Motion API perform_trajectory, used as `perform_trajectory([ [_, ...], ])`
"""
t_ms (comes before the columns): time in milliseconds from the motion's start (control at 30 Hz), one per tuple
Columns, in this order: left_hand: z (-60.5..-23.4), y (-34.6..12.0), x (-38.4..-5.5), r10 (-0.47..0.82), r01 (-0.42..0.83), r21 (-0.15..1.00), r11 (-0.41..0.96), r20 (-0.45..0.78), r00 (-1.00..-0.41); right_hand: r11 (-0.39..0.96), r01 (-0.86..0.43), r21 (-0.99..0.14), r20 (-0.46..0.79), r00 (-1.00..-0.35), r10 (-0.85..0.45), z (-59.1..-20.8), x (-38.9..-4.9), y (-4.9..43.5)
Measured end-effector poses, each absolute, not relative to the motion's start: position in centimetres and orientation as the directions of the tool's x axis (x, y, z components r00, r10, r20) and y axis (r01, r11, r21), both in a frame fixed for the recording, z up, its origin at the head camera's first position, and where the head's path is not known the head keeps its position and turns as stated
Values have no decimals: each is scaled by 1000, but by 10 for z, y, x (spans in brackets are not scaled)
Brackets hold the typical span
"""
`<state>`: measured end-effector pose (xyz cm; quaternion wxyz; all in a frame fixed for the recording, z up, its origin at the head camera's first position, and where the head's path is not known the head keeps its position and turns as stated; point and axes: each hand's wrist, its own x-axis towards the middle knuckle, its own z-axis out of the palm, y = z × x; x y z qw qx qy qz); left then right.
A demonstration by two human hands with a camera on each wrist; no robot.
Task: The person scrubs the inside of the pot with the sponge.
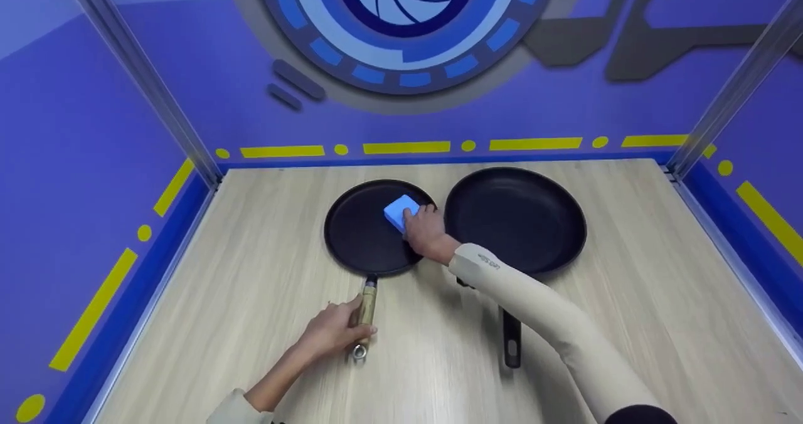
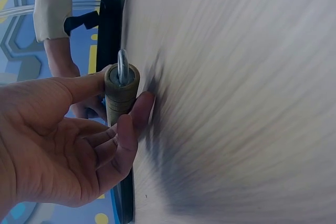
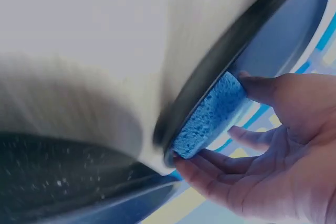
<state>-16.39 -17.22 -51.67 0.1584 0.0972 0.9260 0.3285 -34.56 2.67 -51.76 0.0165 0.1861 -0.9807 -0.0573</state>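
A flat black pan (image 1: 364, 236) lies on the table, its wooden handle (image 1: 367, 305) pointing toward me. My left hand (image 1: 332, 330) grips that handle between thumb and fingers, close to the metal hanging ring (image 2: 123, 66) at its end. Over the pan's right side, my right hand (image 1: 428, 229) holds a blue sponge (image 1: 400, 211) against the cooking surface. In the right wrist view, thumb and fingertips pinch the porous sponge (image 3: 210, 116) by its two ends, near the pan's rim.
Right of the flat pan stands a deeper black frying pan (image 1: 514, 223), its black handle (image 1: 512, 342) toward me and partly under my right forearm. Blue walls with yellow marks (image 1: 408, 147) enclose the wooden table (image 1: 251, 236) at the back and sides.
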Motion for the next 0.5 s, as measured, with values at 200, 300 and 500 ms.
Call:
perform_trajectory([
  [200,-516,-173,-163,268,68,636,769,-223,-937,885,-446,137,95,-883,-459,-517,-318,18],
  [300,-516,-173,-163,269,69,641,765,-220,-938,845,-519,127,118,-838,-533,-518,-309,16],
  [500,-516,-168,-164,280,72,646,760,-225,-933,772,-632,-61,44,-775,-631,-514,-317,16],
])
